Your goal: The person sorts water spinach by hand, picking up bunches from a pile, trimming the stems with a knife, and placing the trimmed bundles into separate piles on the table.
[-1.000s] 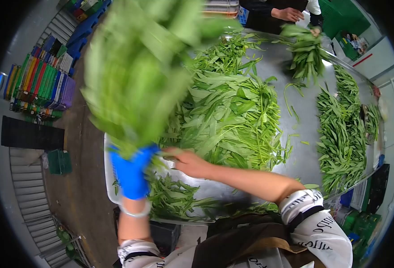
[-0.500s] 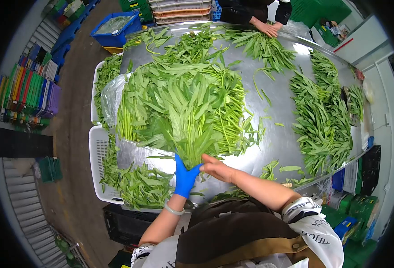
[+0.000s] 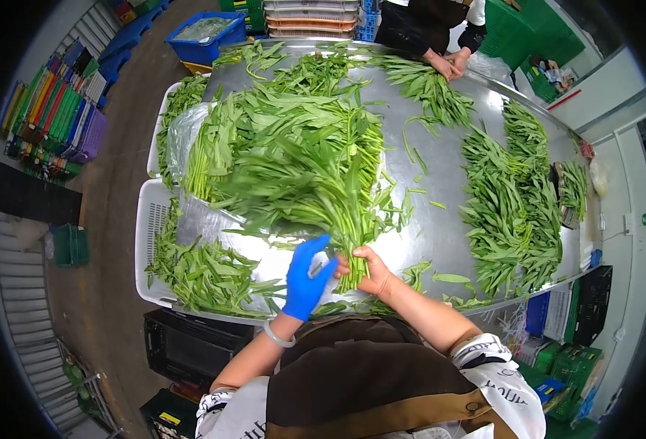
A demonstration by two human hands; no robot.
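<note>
Nearest: dk brown fabric apron w/ tan band [image 3: 352, 380], white cloth sleeve w/ black lettering [image 3: 502, 391] on R arm. Pale smooth ring-shaped bangle [image 3: 279, 335] on L wrist.

L hand in thin blue glove [image 3: 307, 278]: open, thumb & fingers spread, just beside stem end of bunch; contact unclear. Bare R hand [image 3: 375, 274]: closed around lower stems, gripping. Held: bunch of long green leafy stems [image 3: 330, 201], approx. centre, in front of person; stems slim, smooth, leaves narrow & pointed, fanning up-left, partly blurred. Leaves overlap heap behind; can't tell if resting on it.

Under all: shiny grey metal surface [image 3: 440, 234], raised edge. Near L: loose pile of limp green leaves [image 3: 213, 282], next to white perforated plastic basket [image 3: 149, 238]; black plastic crate [image 3: 191, 347] below, off surface.

Mid: big layered heap of green leafy stems [image 3: 279, 124], crinkly clear plastic sheet [image 3: 185, 150] at its L side. R side: long dense row of green leafy bunches [image 3: 509, 208].

Far: other person's bare hands [image 3: 449, 66] together at stem end of another green bunch [image 3: 436, 94]. Also stacked shallow plastic trays [image 3: 310, 16], blue plastic tub [image 3: 204, 47].
</note>
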